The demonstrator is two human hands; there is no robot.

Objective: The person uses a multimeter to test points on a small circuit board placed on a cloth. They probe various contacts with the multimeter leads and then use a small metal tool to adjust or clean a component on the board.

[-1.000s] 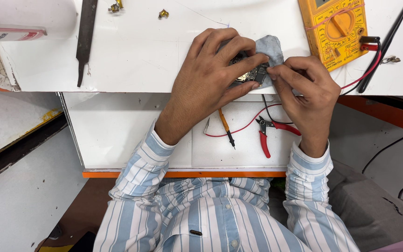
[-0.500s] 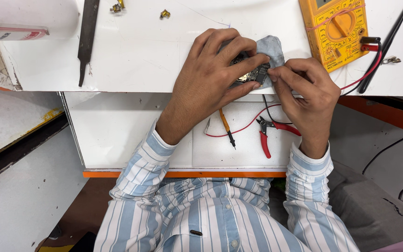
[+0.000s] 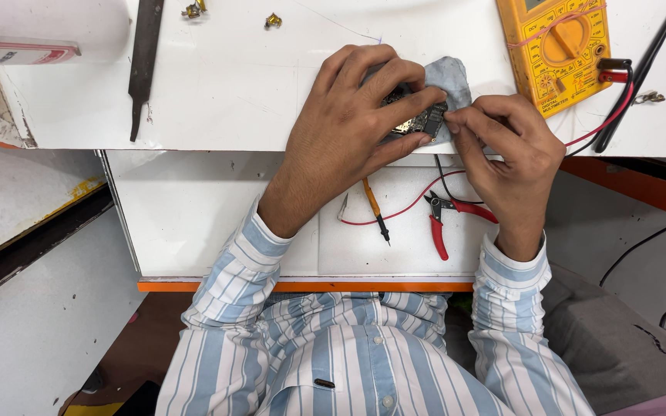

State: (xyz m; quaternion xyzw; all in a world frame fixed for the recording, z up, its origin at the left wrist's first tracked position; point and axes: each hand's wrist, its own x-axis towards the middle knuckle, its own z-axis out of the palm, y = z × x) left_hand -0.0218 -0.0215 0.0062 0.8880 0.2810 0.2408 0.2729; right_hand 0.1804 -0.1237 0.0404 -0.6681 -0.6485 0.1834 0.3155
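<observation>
- Head view shows your left hand (image 3: 352, 127) laid flat over a small dark circuit board (image 3: 419, 122), fingers spread across it and pressing it down at the front edge of the white tabletop (image 3: 233, 85).
- Your right hand (image 3: 512, 154) is closed to a narrow pinch, its fingertips (image 3: 456, 117) touching the board's right end; whether something small sits in that pinch, you cannot tell.
- The board lies directly under your left fingers and just to the left of your right fingertips, so both hands meet on it, the left covering most of it.
- Its long axis runs roughly left to right, tilted a little up toward the right hand's side.
- A grey cloth (image 3: 447, 75) lies beneath and beyond the board, showing past your left fingertips.
- Beyond your right hand, close by, sits a yellow multimeter (image 3: 553, 46) with red and black leads running off it.
- Below both hands, on the lower shelf (image 3: 194, 208), lie red-handled pliers (image 3: 445, 219) nearer your right wrist, and an orange-handled probe (image 3: 374, 204) between your forearms.
- Well apart to the left of your left hand lies a long dark file (image 3: 145, 58).
</observation>
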